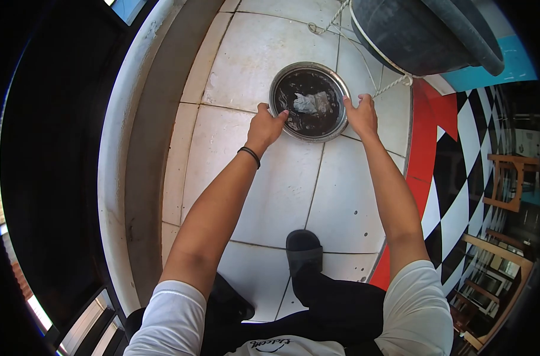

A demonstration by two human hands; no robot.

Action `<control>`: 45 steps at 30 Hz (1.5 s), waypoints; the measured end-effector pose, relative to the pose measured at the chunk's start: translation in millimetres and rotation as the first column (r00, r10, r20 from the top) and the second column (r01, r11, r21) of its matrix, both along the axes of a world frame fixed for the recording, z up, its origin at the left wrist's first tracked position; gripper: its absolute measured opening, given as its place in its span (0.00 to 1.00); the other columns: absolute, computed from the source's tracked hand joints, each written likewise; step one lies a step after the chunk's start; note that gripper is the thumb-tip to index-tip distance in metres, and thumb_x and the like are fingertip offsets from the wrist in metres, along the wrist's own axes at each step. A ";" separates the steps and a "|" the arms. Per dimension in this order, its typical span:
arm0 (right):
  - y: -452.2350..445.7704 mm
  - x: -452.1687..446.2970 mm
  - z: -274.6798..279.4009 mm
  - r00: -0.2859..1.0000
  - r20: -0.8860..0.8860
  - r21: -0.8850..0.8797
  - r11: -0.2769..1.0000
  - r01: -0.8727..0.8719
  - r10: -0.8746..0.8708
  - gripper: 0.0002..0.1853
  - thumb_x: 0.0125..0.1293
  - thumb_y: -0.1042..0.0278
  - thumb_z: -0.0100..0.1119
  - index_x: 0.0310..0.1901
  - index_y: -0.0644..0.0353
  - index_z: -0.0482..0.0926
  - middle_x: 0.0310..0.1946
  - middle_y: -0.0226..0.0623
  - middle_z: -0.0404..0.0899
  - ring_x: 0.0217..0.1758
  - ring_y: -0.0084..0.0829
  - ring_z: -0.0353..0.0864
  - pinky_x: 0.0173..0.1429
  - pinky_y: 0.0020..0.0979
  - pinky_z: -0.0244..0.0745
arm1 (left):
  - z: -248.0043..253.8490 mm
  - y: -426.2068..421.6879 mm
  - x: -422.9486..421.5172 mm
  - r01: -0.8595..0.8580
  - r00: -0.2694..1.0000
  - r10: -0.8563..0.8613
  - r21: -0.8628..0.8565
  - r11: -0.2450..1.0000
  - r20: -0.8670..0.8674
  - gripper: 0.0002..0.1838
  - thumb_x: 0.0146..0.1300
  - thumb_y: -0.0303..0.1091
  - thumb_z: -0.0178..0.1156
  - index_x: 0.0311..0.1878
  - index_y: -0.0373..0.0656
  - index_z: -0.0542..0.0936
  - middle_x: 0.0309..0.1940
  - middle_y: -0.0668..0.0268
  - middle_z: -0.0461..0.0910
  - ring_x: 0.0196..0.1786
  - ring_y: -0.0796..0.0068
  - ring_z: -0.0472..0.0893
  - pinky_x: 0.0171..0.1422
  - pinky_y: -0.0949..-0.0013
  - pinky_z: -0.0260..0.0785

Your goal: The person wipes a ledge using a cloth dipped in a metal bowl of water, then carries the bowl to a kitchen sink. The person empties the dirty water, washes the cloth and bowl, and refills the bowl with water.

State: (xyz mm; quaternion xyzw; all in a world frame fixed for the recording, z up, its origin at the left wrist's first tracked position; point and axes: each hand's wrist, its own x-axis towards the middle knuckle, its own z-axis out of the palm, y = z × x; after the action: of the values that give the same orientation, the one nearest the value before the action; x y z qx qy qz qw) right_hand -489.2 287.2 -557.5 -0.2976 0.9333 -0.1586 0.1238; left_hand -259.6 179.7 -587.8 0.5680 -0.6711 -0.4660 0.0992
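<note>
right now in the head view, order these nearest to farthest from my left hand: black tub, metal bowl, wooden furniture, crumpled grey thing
From the left hand:
1. metal bowl, touched at its left rim
2. crumpled grey thing, inside the metal bowl
3. black tub, upper right
4. wooden furniture, far right

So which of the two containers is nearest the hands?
The round metal bowl, between the left hand and right hand; the roped black tub is farther off.
</note>
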 end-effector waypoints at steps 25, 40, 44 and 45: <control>164.3 132.5 279.2 0.750 0.645 -0.234 0.896 0.378 -0.148 0.16 0.62 0.59 0.63 0.42 0.64 0.82 0.29 0.44 0.84 0.33 0.34 0.83 0.40 0.36 0.75 | 314.1 70.1 78.7 0.142 0.875 0.133 0.509 0.849 -0.466 0.15 0.56 0.12 0.50 0.45 0.33 0.77 0.35 0.58 0.84 0.33 0.69 0.85 0.35 0.67 0.83; 360.6 196.8 712.8 0.054 0.940 -0.141 0.237 0.961 0.338 0.25 0.69 0.57 0.54 0.63 0.62 0.70 0.57 0.42 0.78 0.60 0.35 0.78 0.64 0.42 0.71 | 782.1 203.5 46.4 0.420 0.880 -0.136 0.613 0.669 -0.455 0.12 0.54 0.12 0.53 0.40 0.34 0.79 0.31 0.58 0.84 0.27 0.65 0.85 0.31 0.61 0.84; 401.9 176.4 766.0 0.169 0.945 -0.216 0.148 0.965 0.279 0.24 0.66 0.62 0.52 0.61 0.63 0.70 0.54 0.41 0.79 0.57 0.34 0.79 0.62 0.37 0.73 | 838.3 234.8 5.6 0.506 0.847 -0.234 0.591 0.627 -0.477 0.12 0.54 0.12 0.53 0.40 0.34 0.79 0.33 0.57 0.84 0.28 0.65 0.85 0.33 0.61 0.84; 414.2 170.5 763.7 0.207 0.931 -0.250 0.113 0.962 0.301 0.23 0.66 0.63 0.52 0.61 0.64 0.69 0.55 0.41 0.79 0.57 0.34 0.80 0.62 0.37 0.73 | 857.9 246.8 -7.6 0.517 0.842 -0.252 0.581 0.629 -0.477 0.12 0.54 0.12 0.53 0.40 0.34 0.79 0.33 0.57 0.84 0.28 0.65 0.85 0.33 0.61 0.84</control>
State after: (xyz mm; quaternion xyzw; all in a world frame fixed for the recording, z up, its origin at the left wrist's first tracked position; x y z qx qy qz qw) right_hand -318.7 701.4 206.3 0.1612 0.4155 -0.8263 0.3443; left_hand -267.2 426.6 270.1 0.3104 -0.5262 -0.7846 -0.1055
